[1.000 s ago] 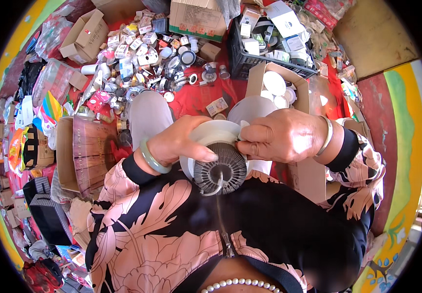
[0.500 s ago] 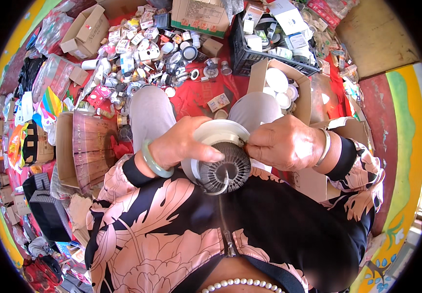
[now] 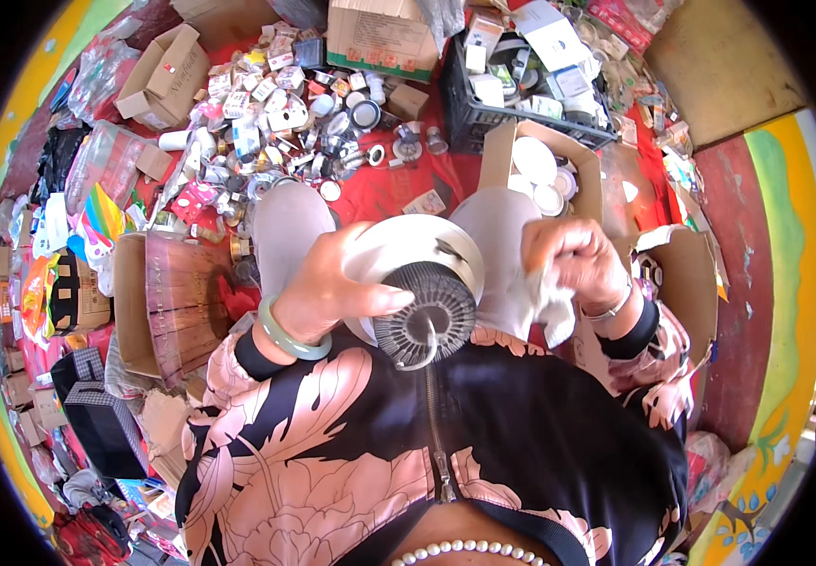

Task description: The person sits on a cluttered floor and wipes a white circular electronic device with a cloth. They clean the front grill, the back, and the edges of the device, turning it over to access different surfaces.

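Observation:
In front of my chest my left hand [image 3: 328, 283] grips a round downlight [image 3: 469, 259] by its rim, thumb lying over the side. The lamp has a white ring and a dark finned heat sink [image 3: 427, 311] turned toward me. A short pale cable [image 3: 432, 344] curls out of the heat sink's middle. Off to the right of the lamp, my right hand [image 3: 578, 259] is closed on a crumpled white cloth [image 3: 551, 307], which hangs below the fingers. That hand is slightly blurred and apart from the lamp.
Beyond my knees lies a heap of small lamps and boxes [image 3: 285, 113]. A black crate [image 3: 531, 113] and a carton of white round parts [image 3: 592, 179] stand at the far right. An open carton [image 3: 691, 274] is beside my right arm, another [image 3: 177, 292] at my left.
My right hand has left the lamp's rim and moved right, with the white cloth now showing in it. The lamp, still in my left hand, has tilted slightly.

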Motion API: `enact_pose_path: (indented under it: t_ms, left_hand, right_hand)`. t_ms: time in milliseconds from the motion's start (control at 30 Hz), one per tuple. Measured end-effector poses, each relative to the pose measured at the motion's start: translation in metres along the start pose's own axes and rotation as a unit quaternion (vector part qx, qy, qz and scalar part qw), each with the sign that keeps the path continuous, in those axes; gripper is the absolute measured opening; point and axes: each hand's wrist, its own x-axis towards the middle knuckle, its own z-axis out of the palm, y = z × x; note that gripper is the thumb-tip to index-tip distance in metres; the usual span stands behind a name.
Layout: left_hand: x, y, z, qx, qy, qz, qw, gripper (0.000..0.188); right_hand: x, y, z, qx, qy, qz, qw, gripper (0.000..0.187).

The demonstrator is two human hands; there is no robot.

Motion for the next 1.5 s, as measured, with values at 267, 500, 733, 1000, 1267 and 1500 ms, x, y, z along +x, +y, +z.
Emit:
enact_pose_path:
  t_ms: [267, 500, 733, 1000, 1267, 1500]
  left_hand:
    - [-0.006, 0.003, -0.01, -0.007, 0.06, 0.064, 0.996, 0.058]
    - [-0.003, 0.003, 0.0, 0.129, 0.076, 0.054, 0.987, 0.053]
    - [-0.004, 0.009, 0.015, 0.259, 0.105, 0.085, 0.956, 0.052]
    - [0.0, -0.012, 0.012, 0.218, 0.074, 0.05, 0.972, 0.051]
    - [-0.002, -0.015, 0.008, 0.143, 0.076, 0.042, 0.986, 0.05]
    - [-0.006, -0.004, -0.007, -0.055, 0.102, 0.067, 0.991, 0.053]
  right_hand:
    - [0.005, 0.02, 0.017, -0.013, 0.218, -0.005, 0.976, 0.009]
    - [0.037, 0.002, 0.04, -0.385, 0.148, -0.149, 0.899, 0.018]
    - [0.048, 0.0, 0.042, -0.479, 0.121, -0.078, 0.866, 0.018]
    - [0.045, 0.004, 0.039, -0.561, 0.019, -0.078, 0.824, 0.01]
    - [0.027, 0.022, 0.028, -0.519, 0.033, -0.107, 0.847, 0.013]
    - [0.01, 0.025, 0.006, -0.486, 0.212, -0.035, 0.847, 0.012]
